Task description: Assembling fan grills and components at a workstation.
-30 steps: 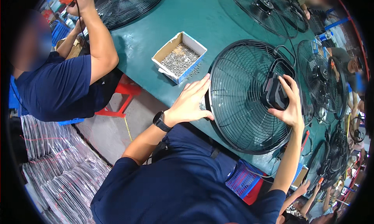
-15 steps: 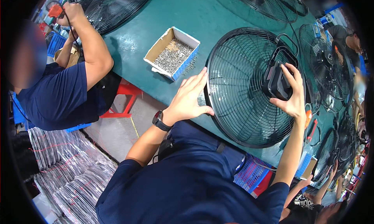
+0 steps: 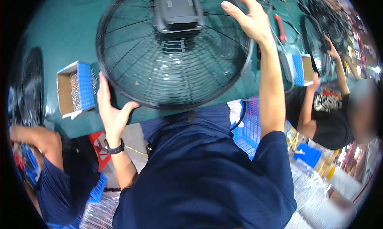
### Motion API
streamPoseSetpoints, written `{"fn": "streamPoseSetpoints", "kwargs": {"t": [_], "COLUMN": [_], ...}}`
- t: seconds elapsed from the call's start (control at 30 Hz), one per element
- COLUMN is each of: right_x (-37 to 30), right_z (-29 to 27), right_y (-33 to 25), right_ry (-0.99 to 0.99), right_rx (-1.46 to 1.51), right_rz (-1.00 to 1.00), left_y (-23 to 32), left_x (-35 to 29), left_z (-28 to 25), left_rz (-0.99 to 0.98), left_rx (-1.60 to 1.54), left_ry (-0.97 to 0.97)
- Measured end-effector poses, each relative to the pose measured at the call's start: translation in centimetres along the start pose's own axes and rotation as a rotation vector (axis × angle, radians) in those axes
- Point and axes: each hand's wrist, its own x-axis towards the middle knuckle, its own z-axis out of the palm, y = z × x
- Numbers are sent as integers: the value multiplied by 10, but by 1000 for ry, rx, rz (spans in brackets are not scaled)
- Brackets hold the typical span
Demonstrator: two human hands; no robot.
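Observation:
A large round black wire fan guard (image 3: 181, 79) lies on the green table in front of me. A dark motor housing (image 3: 178, 13) sits over its middle. My left hand (image 3: 109, 109), with a black watch on the wrist, is open at the guard's near left rim; its fingers are stretched and the thumb spread. Over the guard's far right side my right hand (image 3: 253, 21) is open, thumb apart from the fingers. Whether either hand touches the rim I cannot tell. Left of my left hand stands a blue and white cardboard box (image 3: 85, 85) holding small metal screws (image 3: 75, 91).
A red-handled tool (image 3: 281, 29) and another blue box (image 3: 299, 69) lie at the right. Co-workers' arms (image 3: 40, 139) show at the left and on the right. Below the table edge are a blue plastic basket (image 3: 249, 133) and a red stool (image 3: 97, 149).
The view has turned, bringing the fan guard to the top middle and the screw box to the left. My right hand has left the motor housing and is now near the guard's right side.

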Motion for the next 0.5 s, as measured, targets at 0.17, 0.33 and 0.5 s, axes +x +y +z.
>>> {"fn": "streamPoseSetpoints", "kwargs": {"t": [0.17,0.33,0.5], "right_x": [-57,-75,-78], "right_z": [24,41,37], "right_y": [46,54,52], "right_ry": [254,397,448], "right_rx": [415,401,485], "right_rz": [380,312,448], "left_y": [3,1,4], "left_x": [2,1,1], "left_z": [2,0,0], "left_rz": [64,61,45], "left_rx": [52,76,99], "left_ry": [-16,-32,-32]}}
